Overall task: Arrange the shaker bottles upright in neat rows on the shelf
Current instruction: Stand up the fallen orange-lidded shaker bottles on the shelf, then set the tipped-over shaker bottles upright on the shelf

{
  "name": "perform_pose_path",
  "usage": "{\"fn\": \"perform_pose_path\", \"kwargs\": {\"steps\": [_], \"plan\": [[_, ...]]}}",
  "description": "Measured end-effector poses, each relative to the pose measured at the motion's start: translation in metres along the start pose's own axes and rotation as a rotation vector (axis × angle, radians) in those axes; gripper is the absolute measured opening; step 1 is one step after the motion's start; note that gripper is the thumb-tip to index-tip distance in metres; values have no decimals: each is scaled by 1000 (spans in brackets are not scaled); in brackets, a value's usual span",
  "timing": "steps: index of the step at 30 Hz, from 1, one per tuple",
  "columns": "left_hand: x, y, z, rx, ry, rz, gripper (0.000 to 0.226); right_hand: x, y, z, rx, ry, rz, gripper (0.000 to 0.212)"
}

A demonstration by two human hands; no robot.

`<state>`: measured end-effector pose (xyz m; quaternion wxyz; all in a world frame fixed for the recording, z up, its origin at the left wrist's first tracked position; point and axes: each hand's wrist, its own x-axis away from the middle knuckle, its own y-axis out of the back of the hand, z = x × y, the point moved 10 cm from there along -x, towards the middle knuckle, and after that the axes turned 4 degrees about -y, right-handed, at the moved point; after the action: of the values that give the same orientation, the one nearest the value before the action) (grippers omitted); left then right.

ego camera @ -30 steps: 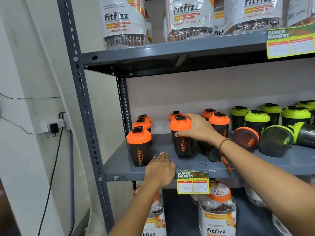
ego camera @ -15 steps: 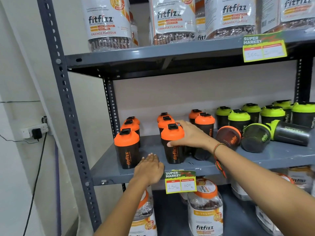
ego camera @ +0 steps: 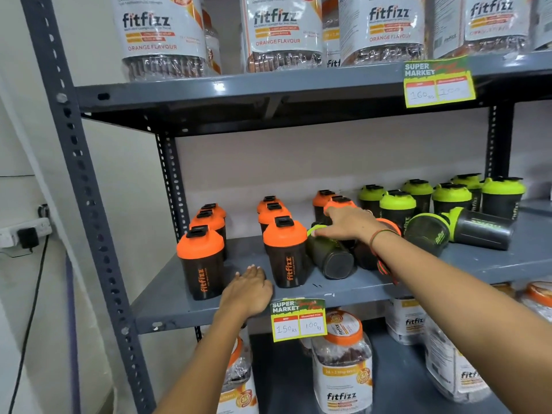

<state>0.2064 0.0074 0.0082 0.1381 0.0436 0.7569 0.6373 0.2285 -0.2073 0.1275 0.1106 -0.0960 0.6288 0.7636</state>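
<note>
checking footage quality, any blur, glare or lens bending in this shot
Head view: wide-angle bending bows the rack post at left; glare washes out the upper price tag; the right hand is slightly motion-soft; front orange shaker and lower price tag read sharp; light is even and shadows soft.

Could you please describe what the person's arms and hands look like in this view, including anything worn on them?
Both forearms are bare, with no sleeves in view and no gloves. The left hand shows no ring, watch or band. The right hand has thread bands at the wrist, orange-red with a green strand, and loose orange and dark ends hang below the wrist. No rings are visible on its fingers.
</note>
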Motion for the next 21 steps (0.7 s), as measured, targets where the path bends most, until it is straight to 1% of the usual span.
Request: {"fn": "perform_pose_path", "kwargs": {"steps": [3, 6, 13, 19, 21], "plan": [[1, 0, 0, -17, 0, -15, 57, -5, -18, -2, 129, -41, 97, 81], [1, 0, -1, -28, 4, -21, 57, -7, -31, -3, 130, -59, 149, 85], [4, 2, -4, -38, -1, -37, 57, -6, -41, -4, 24, -67, 166, 89], [4, 3, -2, -16, 3, -67, 56, -6, -39, -5, -41, -46, 111, 86], [8, 7, -2, 6, 28, -122, 52, -7, -37, -8, -97, -44, 85, 87]]}}
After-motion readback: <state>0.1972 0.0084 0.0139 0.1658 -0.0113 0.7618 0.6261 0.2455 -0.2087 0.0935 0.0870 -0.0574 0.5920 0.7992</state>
